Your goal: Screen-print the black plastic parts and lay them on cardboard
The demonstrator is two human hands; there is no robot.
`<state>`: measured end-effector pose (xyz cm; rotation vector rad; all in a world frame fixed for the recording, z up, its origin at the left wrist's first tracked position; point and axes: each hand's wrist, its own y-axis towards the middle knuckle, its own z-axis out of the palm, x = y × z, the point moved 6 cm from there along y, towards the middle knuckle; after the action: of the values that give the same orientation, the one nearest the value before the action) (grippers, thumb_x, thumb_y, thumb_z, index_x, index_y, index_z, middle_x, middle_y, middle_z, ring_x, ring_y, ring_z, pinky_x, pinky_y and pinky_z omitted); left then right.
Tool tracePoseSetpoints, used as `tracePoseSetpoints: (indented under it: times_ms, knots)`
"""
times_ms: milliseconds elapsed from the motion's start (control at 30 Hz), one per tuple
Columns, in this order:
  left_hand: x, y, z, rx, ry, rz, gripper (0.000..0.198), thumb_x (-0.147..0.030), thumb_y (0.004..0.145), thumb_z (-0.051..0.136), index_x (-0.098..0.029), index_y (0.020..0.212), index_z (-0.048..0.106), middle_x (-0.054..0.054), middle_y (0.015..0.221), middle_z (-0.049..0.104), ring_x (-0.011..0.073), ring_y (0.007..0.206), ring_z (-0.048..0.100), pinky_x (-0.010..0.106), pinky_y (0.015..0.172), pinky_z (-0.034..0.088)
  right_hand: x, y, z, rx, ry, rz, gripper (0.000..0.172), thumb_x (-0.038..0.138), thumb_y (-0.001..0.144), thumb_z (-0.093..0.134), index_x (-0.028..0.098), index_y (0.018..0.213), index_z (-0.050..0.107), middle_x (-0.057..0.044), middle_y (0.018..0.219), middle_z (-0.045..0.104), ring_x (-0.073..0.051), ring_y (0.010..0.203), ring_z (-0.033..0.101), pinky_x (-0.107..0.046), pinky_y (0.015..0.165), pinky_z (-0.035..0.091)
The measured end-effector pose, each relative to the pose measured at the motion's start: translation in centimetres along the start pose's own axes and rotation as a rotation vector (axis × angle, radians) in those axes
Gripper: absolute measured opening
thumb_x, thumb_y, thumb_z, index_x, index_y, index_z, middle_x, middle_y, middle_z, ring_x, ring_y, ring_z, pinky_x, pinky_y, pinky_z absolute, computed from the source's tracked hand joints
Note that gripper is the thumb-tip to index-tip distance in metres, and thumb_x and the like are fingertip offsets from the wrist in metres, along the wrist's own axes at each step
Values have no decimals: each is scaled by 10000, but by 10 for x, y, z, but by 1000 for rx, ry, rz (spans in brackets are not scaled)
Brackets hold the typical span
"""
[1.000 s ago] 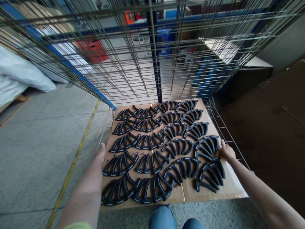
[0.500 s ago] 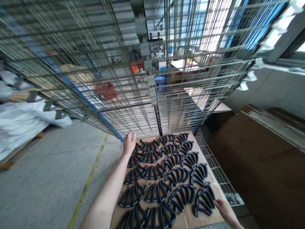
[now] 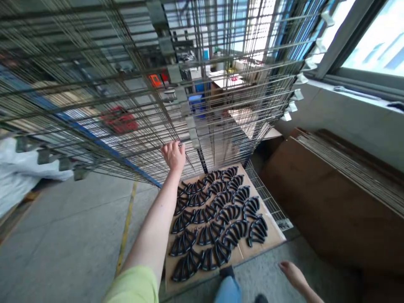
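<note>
My left hand [image 3: 174, 156] reaches forward, its fingers curled over the front bar of a raised wire shelf [image 3: 148, 148]. Below it lies a cardboard sheet [image 3: 242, 251] bearing rows of curved black tubular parts [image 3: 232, 213], fanned out in groups. My right hand [image 3: 294, 274] hangs in the air above the floor, apart from the cardboard's near right corner. It holds nothing, and its fingers are loosely stretched out.
More wire shelves [image 3: 94, 75] are tilted up above the cardboard. Large brown boards [image 3: 331, 181] lean at the right beneath a window [image 3: 378, 50]. White sacks [image 3: 19, 168] lie at the left, and a yellow line [image 3: 126, 229] crosses the floor. My foot [image 3: 226, 272] touches the cardboard's near edge.
My left hand has risen from beside the cardboard's far left corner to the shelf bar. My right hand has come away from the near right parts. The view has shifted back and right.
</note>
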<state>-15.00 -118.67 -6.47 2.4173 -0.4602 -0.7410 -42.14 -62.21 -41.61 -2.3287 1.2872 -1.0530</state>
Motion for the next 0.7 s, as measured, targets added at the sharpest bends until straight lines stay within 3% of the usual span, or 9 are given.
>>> tracePoseSetpoints:
  times_ms: [100,233,467,700]
  knots:
    - [3,-16,-7,50,-4,-9,453,-496,989,415,-137,1102,668,175,1152,662,290,1133,468,458,1073,231,9,-12,10,154,-54,3,243,435,693,558,253,532,571,-56,646,693,-307,806,725,-397,772,524]
    - [2,-72,-23,126,38,-8,470,-529,979,437,-138,1057,688,156,1107,694,262,1059,466,435,996,252,13,-22,31,226,-83,26,262,296,856,487,189,745,700,-93,790,733,-241,857,717,-300,781,494]
    - [-2,-222,-45,244,129,20,309,-452,962,506,-216,935,704,101,968,732,262,959,564,376,918,327,4,-54,70,350,-107,-3,277,261,940,494,159,1008,742,-80,921,748,-163,846,697,-216,735,455]
    - [5,-369,-24,587,124,82,251,-382,940,542,-228,814,695,74,863,744,247,897,589,359,859,386,0,-83,95,385,-91,-84,302,259,974,459,179,1089,727,-54,978,756,-134,833,695,-201,722,458]
